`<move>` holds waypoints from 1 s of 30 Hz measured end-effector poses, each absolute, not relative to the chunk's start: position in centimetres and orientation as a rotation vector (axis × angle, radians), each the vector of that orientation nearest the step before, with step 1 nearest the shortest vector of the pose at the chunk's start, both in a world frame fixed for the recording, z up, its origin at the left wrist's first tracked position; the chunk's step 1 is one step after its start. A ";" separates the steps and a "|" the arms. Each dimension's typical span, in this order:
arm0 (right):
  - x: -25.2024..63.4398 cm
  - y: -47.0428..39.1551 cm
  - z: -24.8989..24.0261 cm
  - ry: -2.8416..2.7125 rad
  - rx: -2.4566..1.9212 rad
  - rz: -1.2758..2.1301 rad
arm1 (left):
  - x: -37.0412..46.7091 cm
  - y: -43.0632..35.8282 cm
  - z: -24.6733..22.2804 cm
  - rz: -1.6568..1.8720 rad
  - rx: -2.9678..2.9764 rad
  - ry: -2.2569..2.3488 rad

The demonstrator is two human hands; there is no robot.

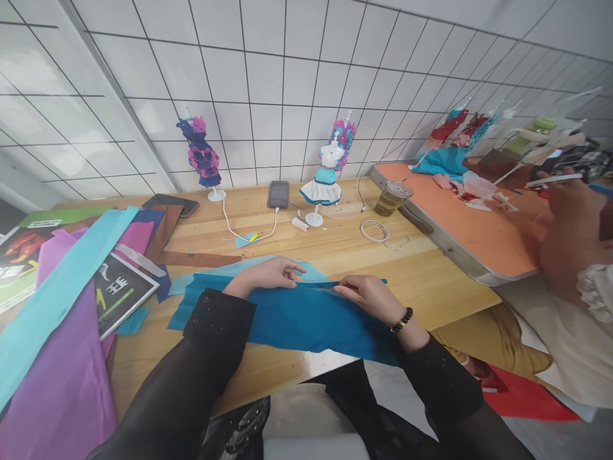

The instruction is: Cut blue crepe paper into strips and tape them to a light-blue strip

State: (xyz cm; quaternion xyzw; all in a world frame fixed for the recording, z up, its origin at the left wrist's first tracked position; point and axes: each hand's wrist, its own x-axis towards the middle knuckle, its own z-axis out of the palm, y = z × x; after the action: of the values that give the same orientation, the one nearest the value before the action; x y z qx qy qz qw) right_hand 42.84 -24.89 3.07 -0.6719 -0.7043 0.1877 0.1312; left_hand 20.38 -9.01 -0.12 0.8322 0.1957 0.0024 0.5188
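A dark teal sheet of crepe paper or thin cloth lies across the table in front of me, its lower edge hanging a little over the front. My left hand pinches the sheet's upper edge, index finger reaching forward. In my right hand are scissors, their thin blades pointing left along that edge; the handles are hidden by my fingers. A narrow teal strip runs just above the blades. Beneath the far edge rests a light blue sheet.
Coloured sheets and magazines pile up at left. Dressed mini mannequins, a charging device, a tape roll and a lidded cup stand behind. At right, a co-worker's hand is over an orange table.
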 end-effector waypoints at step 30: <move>49.7 -29.3 2.4 -1.879 -2.227 0.354 | 20.4 -9.5 0.6 -0.087 1.961 0.559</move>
State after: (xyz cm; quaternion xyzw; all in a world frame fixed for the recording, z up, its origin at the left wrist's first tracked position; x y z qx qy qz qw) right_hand 49.68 -29.27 2.37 -0.7547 -0.6367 0.1200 0.1033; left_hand 20.39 -9.52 0.60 0.8189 0.2333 -0.0363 0.5231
